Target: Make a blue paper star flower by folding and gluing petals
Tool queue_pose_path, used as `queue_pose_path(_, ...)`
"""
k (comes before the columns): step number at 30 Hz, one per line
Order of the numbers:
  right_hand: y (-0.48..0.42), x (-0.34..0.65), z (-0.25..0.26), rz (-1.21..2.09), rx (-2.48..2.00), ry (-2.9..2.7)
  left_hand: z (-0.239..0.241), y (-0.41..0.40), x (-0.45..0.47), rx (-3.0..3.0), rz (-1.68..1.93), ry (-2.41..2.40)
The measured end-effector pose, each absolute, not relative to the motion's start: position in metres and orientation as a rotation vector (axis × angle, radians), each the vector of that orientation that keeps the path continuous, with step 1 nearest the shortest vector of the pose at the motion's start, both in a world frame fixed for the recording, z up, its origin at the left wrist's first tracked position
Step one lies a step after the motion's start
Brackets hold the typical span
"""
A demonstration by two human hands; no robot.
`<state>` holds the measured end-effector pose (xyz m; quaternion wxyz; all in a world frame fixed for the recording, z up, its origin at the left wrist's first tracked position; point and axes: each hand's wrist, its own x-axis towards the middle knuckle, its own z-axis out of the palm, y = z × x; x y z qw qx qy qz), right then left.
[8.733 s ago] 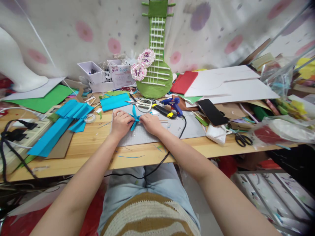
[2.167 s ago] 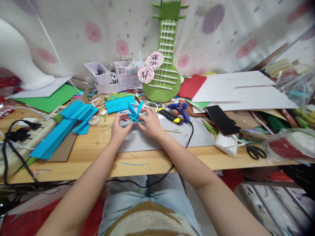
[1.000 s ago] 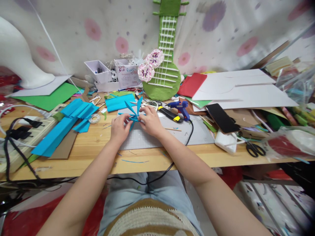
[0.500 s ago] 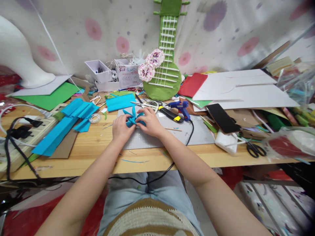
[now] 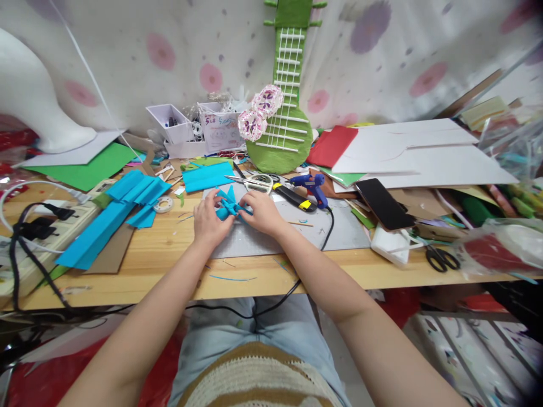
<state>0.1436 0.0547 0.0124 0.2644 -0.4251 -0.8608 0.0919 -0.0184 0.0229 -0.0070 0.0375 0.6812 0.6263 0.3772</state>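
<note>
Between my two hands is a small blue paper flower (image 5: 229, 204) with pointed petals, held over a grey board (image 5: 254, 242). My left hand (image 5: 210, 219) pinches its left side with thumb and fingers. On the right side, my right hand (image 5: 261, 212) grips a petal between its fingertips. The fingers hide part of the flower. Just behind the hands lie light-handled scissors (image 5: 259, 182), a black and yellow utility knife (image 5: 294, 198) and a blue glue gun (image 5: 313, 186). A thin wooden stick (image 5: 300, 224) lies right of my right hand.
Folded blue paper strips (image 5: 102, 226) and a power strip (image 5: 80, 223) lie at the left. A green paper lute (image 5: 283, 135) leans at the back. Rightward are a phone (image 5: 384, 203), black scissors (image 5: 442, 258) and white boards (image 5: 424, 164). The glue gun's cord (image 5: 330, 229) crosses the table's front edge.
The blue flower has turned and tilted slightly between my fingers, its petals now pointing differently. Both hands have shifted a little around it; the rest stays in place.
</note>
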Motion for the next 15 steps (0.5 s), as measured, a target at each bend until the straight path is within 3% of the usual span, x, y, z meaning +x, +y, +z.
queue_pose_path(5,0.055,0.145,0.012,0.257,-1.188,-2.292,-0.006,0.025,-0.020,2.074,1.145,1.912)
queue_pose_path(15,0.051,0.150,0.022,0.608,-1.283,-2.081,-0.009,0.030,-0.036,1.755,1.243,1.865)
